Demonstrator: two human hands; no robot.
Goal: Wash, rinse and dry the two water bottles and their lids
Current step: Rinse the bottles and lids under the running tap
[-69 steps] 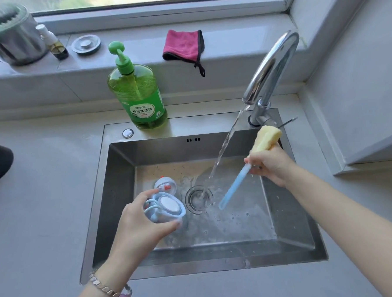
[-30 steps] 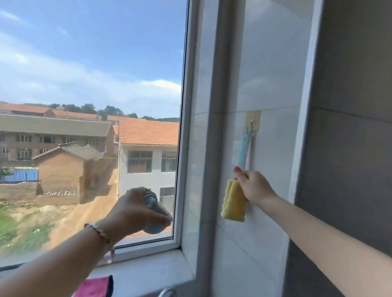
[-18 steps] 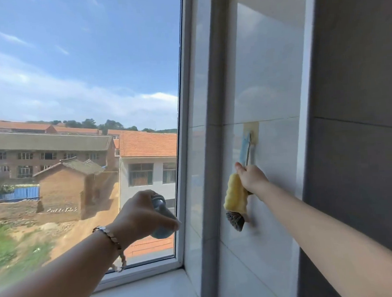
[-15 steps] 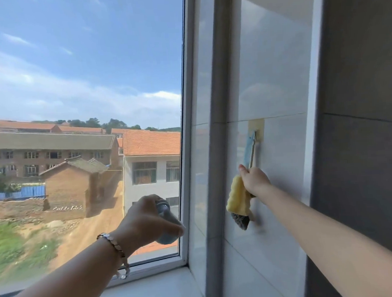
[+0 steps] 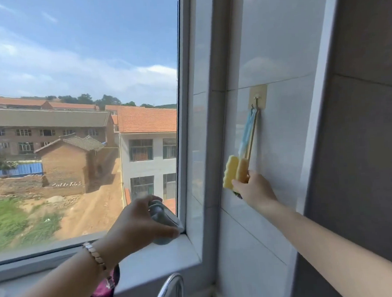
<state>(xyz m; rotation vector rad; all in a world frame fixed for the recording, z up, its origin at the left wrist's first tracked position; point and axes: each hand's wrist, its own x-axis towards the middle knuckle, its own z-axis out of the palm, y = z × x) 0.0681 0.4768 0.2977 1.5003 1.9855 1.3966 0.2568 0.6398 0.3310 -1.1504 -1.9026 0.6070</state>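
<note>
Left hand (image 5: 135, 224) is raised in front of the window (image 5: 72, 64), just above the right end of the windowsill (image 5: 164, 259). Its fingers (image 5: 170, 232) are curled round a lid (image 5: 163, 220). The lid looks pale blue-grey and rounded, with a lighter lower edge (motion-blurred, no finer detail readable). It is mostly covered by the palm, with only its right side showing. A metal-link bracelet (image 5: 95, 255) sits on that wrist.

Right hand (image 5: 255, 189) reaches up to the tiled wall (image 5: 281, 144) right of the window frame. Thumb and fingers pinch the bottom of a sponge brush (image 5: 230, 172), which has a yellow ribbed foam head and a light blue handle. The handle's top end hangs on a small metal hook (image 5: 257, 98) set on a tan adhesive pad. A second brush (image 5: 242, 168) hangs on the same hook, touching the first, with a darker orange-yellow head and a thin tan handle.

Low in view, a pink cloth (image 5: 102, 289) with dark trim shows under the left forearm. The curved top of a chrome tap (image 5: 173, 288) is at the bottom edge.
</note>
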